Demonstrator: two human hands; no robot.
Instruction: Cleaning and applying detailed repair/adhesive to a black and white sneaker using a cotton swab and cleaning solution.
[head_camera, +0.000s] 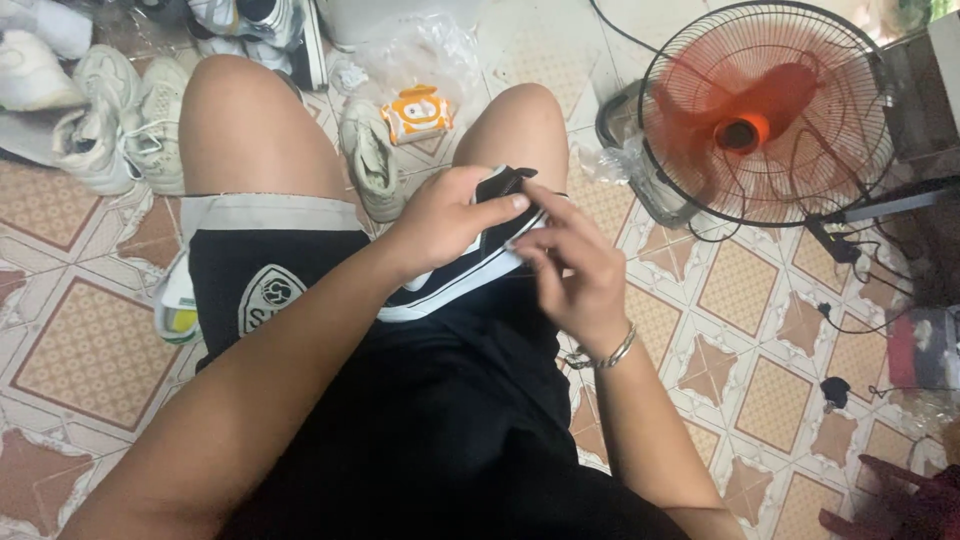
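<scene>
While the left hand (440, 225) closes its grip around a black shoe with a white sole edge (492, 240), thumb pressed along the top, the right hand (575, 270) pinches at the shoe's side with its fingertips (530, 245), both held over the person's lap at the centre of view. It looks light and soft in the upper, stiffer along the sole, so the sole edge seems the surest place to hold. At 12 o'clock an orange-and-white packet (418, 112) lies on the tiled floor (80, 350) beside crumpled clear plastic, contents unclear; pale sneakers (110, 120) sit at 10 o'clock, an orange-bladed fan (765, 110) at 2 o'clock.
</scene>
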